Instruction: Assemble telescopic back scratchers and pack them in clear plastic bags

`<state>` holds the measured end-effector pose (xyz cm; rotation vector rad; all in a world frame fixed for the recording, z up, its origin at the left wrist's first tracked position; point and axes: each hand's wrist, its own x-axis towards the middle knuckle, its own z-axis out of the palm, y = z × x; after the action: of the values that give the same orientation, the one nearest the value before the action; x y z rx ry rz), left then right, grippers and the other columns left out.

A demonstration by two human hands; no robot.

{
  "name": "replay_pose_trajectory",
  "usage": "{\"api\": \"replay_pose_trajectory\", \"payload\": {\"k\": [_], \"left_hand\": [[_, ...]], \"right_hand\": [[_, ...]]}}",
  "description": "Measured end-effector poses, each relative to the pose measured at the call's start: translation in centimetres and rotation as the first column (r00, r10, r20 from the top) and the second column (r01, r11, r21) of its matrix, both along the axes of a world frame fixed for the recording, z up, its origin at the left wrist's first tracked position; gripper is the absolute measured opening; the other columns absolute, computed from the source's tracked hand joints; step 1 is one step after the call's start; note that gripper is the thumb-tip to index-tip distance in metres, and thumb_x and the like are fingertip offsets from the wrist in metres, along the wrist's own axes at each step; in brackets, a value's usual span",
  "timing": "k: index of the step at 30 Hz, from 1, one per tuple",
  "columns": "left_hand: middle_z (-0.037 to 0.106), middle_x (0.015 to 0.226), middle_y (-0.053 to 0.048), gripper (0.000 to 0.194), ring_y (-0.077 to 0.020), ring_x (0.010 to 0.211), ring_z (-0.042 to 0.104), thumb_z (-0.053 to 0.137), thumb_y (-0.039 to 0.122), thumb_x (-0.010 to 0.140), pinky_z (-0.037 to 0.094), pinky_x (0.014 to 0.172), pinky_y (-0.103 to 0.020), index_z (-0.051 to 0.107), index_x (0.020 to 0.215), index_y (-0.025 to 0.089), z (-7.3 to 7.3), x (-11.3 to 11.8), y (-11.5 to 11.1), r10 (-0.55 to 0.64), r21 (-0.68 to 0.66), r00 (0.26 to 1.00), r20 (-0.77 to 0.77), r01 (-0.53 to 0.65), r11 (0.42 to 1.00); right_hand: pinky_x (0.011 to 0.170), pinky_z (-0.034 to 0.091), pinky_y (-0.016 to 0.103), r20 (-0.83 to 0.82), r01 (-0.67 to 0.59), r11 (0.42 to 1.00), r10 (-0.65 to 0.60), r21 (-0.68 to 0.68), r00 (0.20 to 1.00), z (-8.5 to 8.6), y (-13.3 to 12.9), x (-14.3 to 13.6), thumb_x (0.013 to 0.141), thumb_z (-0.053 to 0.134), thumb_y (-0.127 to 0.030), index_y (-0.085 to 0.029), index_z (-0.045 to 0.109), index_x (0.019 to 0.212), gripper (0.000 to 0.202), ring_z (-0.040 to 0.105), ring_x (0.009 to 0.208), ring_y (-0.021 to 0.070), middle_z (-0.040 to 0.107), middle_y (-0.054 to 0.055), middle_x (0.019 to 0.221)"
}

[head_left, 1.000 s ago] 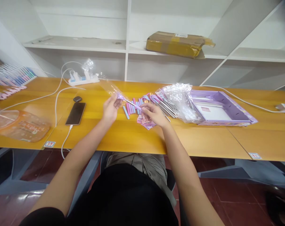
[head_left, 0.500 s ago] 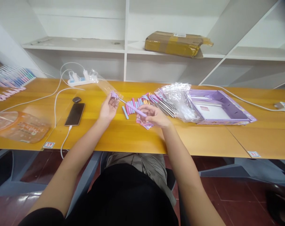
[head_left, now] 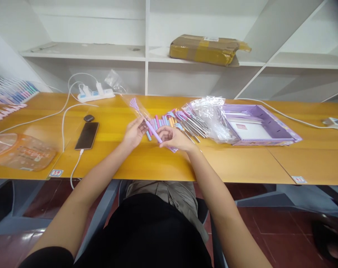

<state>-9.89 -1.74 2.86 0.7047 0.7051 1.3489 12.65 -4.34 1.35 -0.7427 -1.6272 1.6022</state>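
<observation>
A telescopic back scratcher [head_left: 154, 131] with a purple handle and a purple claw head slants between my hands. Its claw end lies inside a long clear plastic bag [head_left: 123, 88] that reaches up toward the power strip. Around the bag's lower end, my left hand [head_left: 135, 133] is closed, near the top of the handle. My right hand [head_left: 173, 137] pinches the handle's lower end between thumb and fingers. Just behind the hands lie several coloured handles [head_left: 164, 120] and more back scratchers [head_left: 192, 124] with metal rods. A small printed packet [head_left: 173, 149] is partly hidden under my right hand.
Clear plastic bags [head_left: 213, 121] are heaped beside an open purple box [head_left: 283, 141] on the right. A phone [head_left: 87, 136] on a cable, a power strip [head_left: 96, 95] and an orange printed bag [head_left: 29, 150] are on the left. A taped carton [head_left: 204, 50] sits on the shelf.
The back scratcher's claw has gone deeper into the bag, and its metal rod no longer shows outside. My right hand has moved left, closer to my left hand, which has shifted slightly right.
</observation>
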Motion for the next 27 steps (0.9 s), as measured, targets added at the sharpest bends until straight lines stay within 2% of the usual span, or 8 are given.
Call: {"api": "replay_pose_trajectory", "payload": {"k": [6,10,16,19,23,25,27], "left_hand": [[0.087,0.097,-0.008,0.025,-0.0145,0.081,0.08,0.095,0.036,0.091,0.063,0.08,-0.026,0.082,0.098,0.015,-0.4,0.1,-0.5,-0.133,0.018,0.987,-0.091,0.135,0.991],[0.087,0.097,-0.008,0.038,-0.0154,0.083,0.081,0.103,0.043,0.083,0.064,0.079,-0.026,0.083,0.1,0.014,-0.9,0.3,-1.0,-0.209,0.045,0.97,-0.127,0.216,0.975],[0.086,0.093,-0.011,0.055,-0.0191,0.083,0.082,0.107,0.055,0.074,0.066,0.083,-0.032,0.084,0.098,0.011,-2.3,1.1,-1.8,-0.333,0.042,0.907,-0.26,0.355,0.934],[0.086,0.096,-0.012,0.058,-0.0192,0.084,0.081,0.106,0.058,0.071,0.065,0.082,-0.031,0.085,0.097,0.011,-2.8,1.1,-1.6,-0.332,0.051,0.885,-0.326,0.367,0.929],[0.084,0.09,-0.008,0.05,-0.0159,0.079,0.077,0.105,0.053,0.075,0.06,0.076,-0.027,0.085,0.097,0.013,-2.7,0.7,-1.0,-0.276,0.092,0.863,-0.423,0.344,0.934],[0.08,0.081,-0.005,0.044,-0.013,0.071,0.071,0.102,0.051,0.08,0.055,0.069,-0.024,0.083,0.094,0.014,-2.5,0.7,-0.8,-0.214,0.135,0.868,-0.447,0.302,0.944],[0.077,0.077,-0.003,0.04,-0.0113,0.065,0.066,0.1,0.049,0.083,0.051,0.064,-0.023,0.08,0.093,0.015,-2.4,0.8,-0.7,-0.164,0.163,0.882,-0.441,0.258,0.952]], "right_hand": [[0.063,0.055,0.026,-0.033,0.126,0.986,-0.123,0.11,0.992,-0.5,0.5,0.0,0.065,0.111,-0.033,-0.024,0.062,0.138,0.089,0.064,0.066,0.0095,0.07,-0.005,0.099],[0.064,0.056,0.028,-0.014,0.209,0.965,-0.21,0.158,0.978,-0.4,0.4,-0.1,0.072,0.108,-0.037,-0.025,0.064,0.14,0.082,0.062,0.068,0.0107,0.067,-0.003,0.103],[0.063,0.053,0.03,0.008,0.328,0.913,-0.34,0.243,0.94,-0.3,0.2,-0.2,0.073,0.104,-0.047,-0.027,0.067,0.133,0.074,0.057,0.07,0.0128,0.067,-0.001,0.104],[0.061,0.05,0.03,0.063,0.375,0.884,-0.407,0.28,0.911,-0.5,0.0,-0.4,0.076,0.101,-0.049,-0.026,0.068,0.132,0.069,0.056,0.067,0.0137,0.068,-0.001,0.1],[0.063,0.051,0.033,0.128,0.396,0.866,-0.449,0.305,0.884,-1.1,0.0,-0.8,0.081,0.098,-0.051,-0.027,0.069,0.127,0.06,0.06,0.07,0.0188,0.069,0.0,0.091],[0.064,0.053,0.033,0.115,0.39,0.87,-0.439,0.302,0.891,-1.3,0.1,-0.9,0.08,0.1,-0.053,-0.028,0.067,0.131,0.066,0.062,0.072,0.0197,0.07,0.001,0.095],[0.065,0.055,0.033,0.083,0.366,0.882,-0.405,0.297,0.911,-1.4,0.2,-0.9,0.076,0.104,-0.054,-0.029,0.062,0.142,0.082,0.062,0.073,0.0179,0.071,0.003,0.11]]}}
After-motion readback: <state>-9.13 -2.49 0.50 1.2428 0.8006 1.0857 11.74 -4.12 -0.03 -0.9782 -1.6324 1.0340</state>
